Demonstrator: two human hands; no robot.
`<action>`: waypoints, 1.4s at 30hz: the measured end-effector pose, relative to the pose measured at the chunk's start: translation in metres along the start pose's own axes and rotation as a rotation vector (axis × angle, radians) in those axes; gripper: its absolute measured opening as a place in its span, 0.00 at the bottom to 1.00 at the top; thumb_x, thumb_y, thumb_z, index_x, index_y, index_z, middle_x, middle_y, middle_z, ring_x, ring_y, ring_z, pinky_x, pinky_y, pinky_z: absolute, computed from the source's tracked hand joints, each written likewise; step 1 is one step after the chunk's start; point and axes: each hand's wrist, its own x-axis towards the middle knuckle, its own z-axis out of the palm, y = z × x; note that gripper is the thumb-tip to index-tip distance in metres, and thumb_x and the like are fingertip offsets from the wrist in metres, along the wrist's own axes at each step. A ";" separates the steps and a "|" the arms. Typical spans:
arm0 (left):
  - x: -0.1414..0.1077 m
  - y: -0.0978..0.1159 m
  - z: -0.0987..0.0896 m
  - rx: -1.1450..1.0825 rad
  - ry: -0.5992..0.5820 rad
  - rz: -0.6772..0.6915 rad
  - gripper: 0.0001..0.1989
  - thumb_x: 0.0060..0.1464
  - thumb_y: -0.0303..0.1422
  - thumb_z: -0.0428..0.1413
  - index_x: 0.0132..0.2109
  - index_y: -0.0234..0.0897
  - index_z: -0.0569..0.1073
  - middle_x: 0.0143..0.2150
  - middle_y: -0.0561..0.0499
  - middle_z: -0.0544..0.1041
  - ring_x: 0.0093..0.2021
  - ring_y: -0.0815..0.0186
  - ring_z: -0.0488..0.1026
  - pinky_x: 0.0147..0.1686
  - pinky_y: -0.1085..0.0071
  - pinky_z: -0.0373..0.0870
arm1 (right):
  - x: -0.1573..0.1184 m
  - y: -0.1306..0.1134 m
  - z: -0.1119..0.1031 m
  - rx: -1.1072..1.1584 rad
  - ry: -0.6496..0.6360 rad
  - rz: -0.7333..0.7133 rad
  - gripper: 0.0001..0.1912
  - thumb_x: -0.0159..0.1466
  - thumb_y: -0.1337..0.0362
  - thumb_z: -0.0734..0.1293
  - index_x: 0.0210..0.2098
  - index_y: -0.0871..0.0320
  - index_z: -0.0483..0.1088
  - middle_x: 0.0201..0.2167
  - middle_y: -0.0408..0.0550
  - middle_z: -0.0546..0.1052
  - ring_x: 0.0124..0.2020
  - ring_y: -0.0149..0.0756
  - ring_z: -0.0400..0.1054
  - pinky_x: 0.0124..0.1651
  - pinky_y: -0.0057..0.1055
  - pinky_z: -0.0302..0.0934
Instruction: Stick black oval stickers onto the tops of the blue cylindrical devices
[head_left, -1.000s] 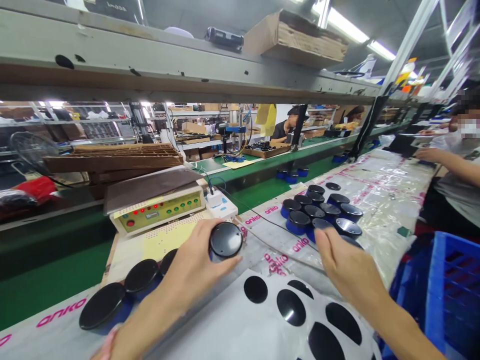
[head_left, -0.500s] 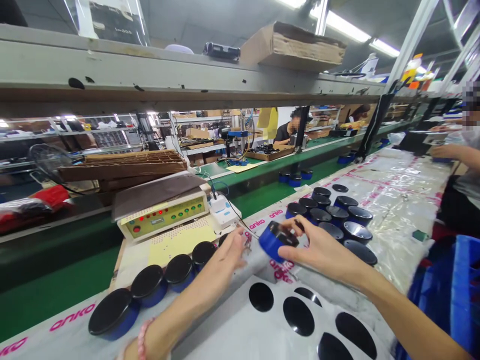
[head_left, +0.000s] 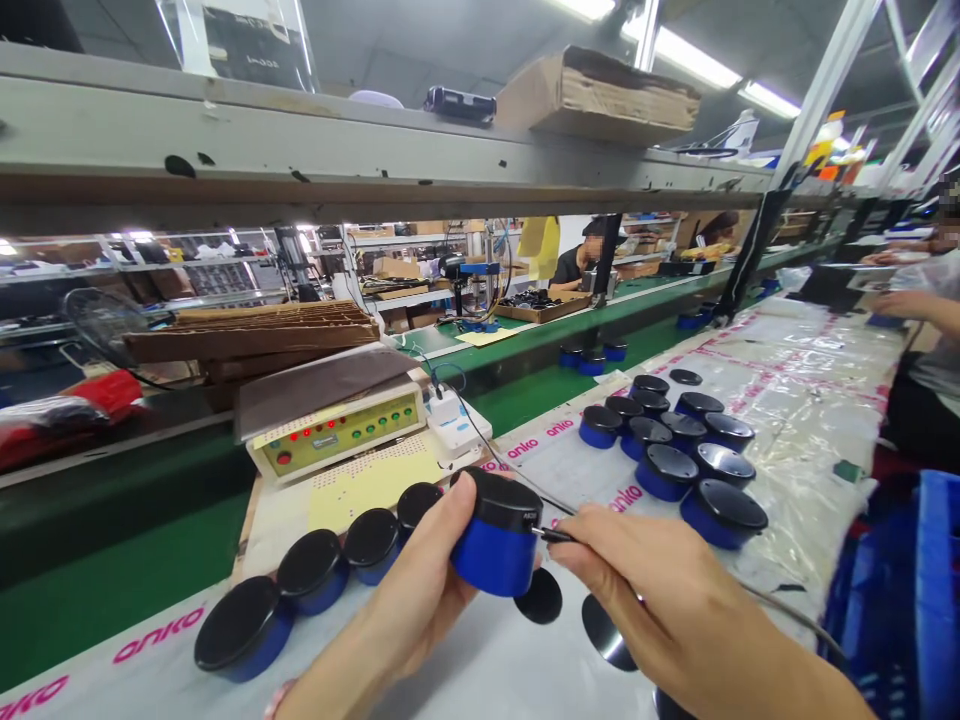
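A round blue device with a black top (head_left: 493, 540) is held up in my left hand (head_left: 427, 570), fingers wrapped round its side. My right hand (head_left: 660, 590) pinches a black cable plug (head_left: 556, 536), whose metal tip is at the side of the device's black rim. The cable trails off to the lower right. Below the hands, black discs (head_left: 538, 596) lie on a white sheet, partly hidden by my right hand. A row of similar blue devices (head_left: 311, 572) stands to the left, and a group of several more (head_left: 724, 513) stands to the right.
A control box with lit buttons (head_left: 337, 430) and a white power adapter (head_left: 456, 425) are behind the row. A metal shelf (head_left: 420, 150) crosses above. At the right edge are a blue crate (head_left: 930, 570) and a person's arm (head_left: 919, 305).
The blue device has passed from my right hand to my left. My right hand has moved lower and now holds the cable plug at the device's side.
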 end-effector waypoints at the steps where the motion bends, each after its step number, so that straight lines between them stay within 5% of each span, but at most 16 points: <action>1: -0.001 -0.001 0.000 0.043 0.004 0.029 0.26 0.52 0.52 0.56 0.48 0.36 0.70 0.43 0.47 0.75 0.43 0.62 0.73 0.38 0.73 0.69 | -0.001 0.000 0.002 -0.017 0.021 -0.014 0.12 0.69 0.68 0.56 0.29 0.57 0.62 0.21 0.40 0.67 0.20 0.30 0.61 0.25 0.29 0.51; 7: -0.010 0.001 0.001 0.569 0.086 0.326 0.28 0.48 0.54 0.59 0.47 0.39 0.63 0.41 0.52 0.71 0.42 0.65 0.68 0.42 0.72 0.65 | -0.002 0.001 0.007 -0.219 0.045 -0.072 0.12 0.67 0.71 0.56 0.28 0.58 0.64 0.19 0.42 0.67 0.18 0.32 0.62 0.22 0.31 0.48; 13: -0.020 0.001 -0.004 0.991 0.050 0.473 0.33 0.48 0.52 0.59 0.54 0.43 0.54 0.47 0.48 0.69 0.44 0.61 0.70 0.44 0.65 0.71 | -0.009 0.009 0.018 -0.034 0.037 -0.067 0.07 0.67 0.72 0.55 0.38 0.58 0.63 0.23 0.42 0.69 0.22 0.32 0.65 0.24 0.29 0.54; 18: -0.018 -0.004 -0.007 1.456 -0.023 1.032 0.32 0.54 0.40 0.59 0.61 0.37 0.56 0.56 0.39 0.63 0.58 0.54 0.63 0.55 0.58 0.66 | -0.028 0.014 0.038 0.174 -0.031 0.104 0.09 0.67 0.73 0.54 0.36 0.54 0.60 0.26 0.40 0.69 0.24 0.29 0.65 0.26 0.26 0.58; 22: -0.018 -0.002 0.001 1.459 -0.150 1.358 0.20 0.54 0.34 0.60 0.50 0.29 0.64 0.51 0.36 0.71 0.59 0.57 0.64 0.59 0.60 0.63 | -0.037 0.012 0.047 0.160 0.095 0.068 0.09 0.66 0.74 0.53 0.36 0.54 0.58 0.26 0.41 0.68 0.25 0.29 0.66 0.28 0.25 0.60; 26: -0.019 0.000 0.006 1.479 -0.139 1.407 0.08 0.58 0.32 0.56 0.39 0.33 0.64 0.47 0.35 0.75 0.57 0.58 0.67 0.56 0.60 0.68 | -0.037 0.010 0.045 0.119 0.106 0.031 0.09 0.65 0.75 0.53 0.34 0.54 0.57 0.24 0.40 0.67 0.23 0.29 0.65 0.28 0.24 0.60; 42: -0.020 -0.005 0.002 1.481 -0.080 1.411 0.13 0.55 0.32 0.59 0.43 0.32 0.64 0.45 0.37 0.73 0.52 0.54 0.70 0.51 0.56 0.73 | -0.044 0.011 0.043 0.065 0.097 0.004 0.05 0.65 0.71 0.56 0.37 0.56 0.61 0.26 0.43 0.70 0.26 0.31 0.68 0.30 0.27 0.63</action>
